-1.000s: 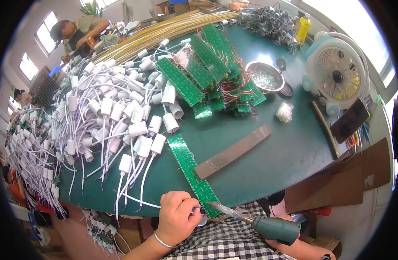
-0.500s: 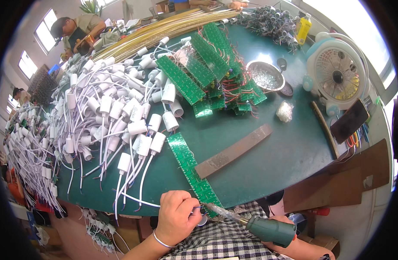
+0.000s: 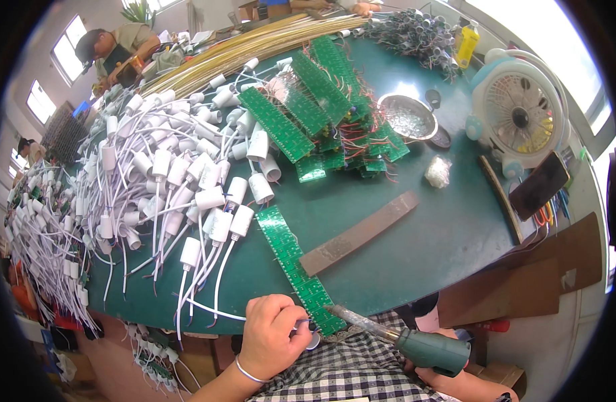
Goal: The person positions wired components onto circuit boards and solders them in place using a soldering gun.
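Observation:
My left hand is closed in a pinch on the thin blue wire end of a white cable. It sits beside the near end of a long green circuit board strip. My right hand, partly hidden, grips a soldering iron by its green handle. The iron's metal shaft points left, its tip over the board's near end, a little apart from the left fingers. A brown flat bar lies slantwise with one end against the board.
White lamp sockets with cables heap on the left. Stacked green boards with red wires lie beyond. At right are a metal bowl, a clear crumpled lump, a fan and a phone. A person works at far left.
The soldering iron has moved right and its tip has lifted away from the wire at my left fingers. The left hand keeps its pinch in nearly the same place.

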A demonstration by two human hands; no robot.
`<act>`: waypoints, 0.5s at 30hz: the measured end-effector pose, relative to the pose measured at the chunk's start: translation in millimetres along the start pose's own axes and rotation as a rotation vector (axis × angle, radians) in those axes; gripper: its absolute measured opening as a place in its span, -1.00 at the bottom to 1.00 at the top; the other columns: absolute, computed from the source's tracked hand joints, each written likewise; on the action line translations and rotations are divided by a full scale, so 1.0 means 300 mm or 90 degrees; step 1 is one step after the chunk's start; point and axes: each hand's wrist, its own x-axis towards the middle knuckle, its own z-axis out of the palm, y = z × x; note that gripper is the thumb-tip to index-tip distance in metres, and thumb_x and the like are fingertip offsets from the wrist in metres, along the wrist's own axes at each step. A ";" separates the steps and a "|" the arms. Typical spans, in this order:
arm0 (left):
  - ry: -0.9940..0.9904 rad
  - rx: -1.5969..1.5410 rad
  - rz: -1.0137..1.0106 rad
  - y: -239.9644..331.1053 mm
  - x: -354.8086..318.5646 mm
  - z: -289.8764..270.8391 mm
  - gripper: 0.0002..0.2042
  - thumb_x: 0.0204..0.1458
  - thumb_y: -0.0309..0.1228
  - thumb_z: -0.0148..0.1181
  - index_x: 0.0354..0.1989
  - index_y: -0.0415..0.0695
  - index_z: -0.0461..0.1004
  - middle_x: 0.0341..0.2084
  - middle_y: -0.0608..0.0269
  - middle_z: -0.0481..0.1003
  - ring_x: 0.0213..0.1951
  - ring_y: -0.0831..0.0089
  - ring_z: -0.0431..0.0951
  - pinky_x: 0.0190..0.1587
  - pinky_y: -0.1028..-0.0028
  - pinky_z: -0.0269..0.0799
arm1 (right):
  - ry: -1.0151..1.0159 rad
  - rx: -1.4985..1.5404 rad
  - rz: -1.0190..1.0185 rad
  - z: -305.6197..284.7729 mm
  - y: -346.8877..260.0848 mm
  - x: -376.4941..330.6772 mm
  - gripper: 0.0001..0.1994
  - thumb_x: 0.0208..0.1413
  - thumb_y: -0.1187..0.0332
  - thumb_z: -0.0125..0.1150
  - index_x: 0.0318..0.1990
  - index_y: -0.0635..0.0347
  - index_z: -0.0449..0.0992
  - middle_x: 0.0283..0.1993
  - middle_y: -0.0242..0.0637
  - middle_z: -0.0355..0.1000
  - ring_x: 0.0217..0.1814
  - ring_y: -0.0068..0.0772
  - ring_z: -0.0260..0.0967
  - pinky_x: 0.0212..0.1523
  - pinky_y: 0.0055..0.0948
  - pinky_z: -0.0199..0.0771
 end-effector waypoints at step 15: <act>0.016 -0.002 0.057 -0.011 0.000 0.008 -0.76 -0.36 -0.60 0.28 -0.47 -0.07 0.40 -0.42 0.28 0.41 -0.35 0.27 0.42 -0.24 0.31 0.27 | 0.032 -0.137 -0.140 0.004 0.036 -0.003 -0.78 0.08 0.26 0.24 -0.26 0.24 0.54 -0.47 -0.35 0.53 -0.44 -0.34 0.47 -0.28 -0.36 0.39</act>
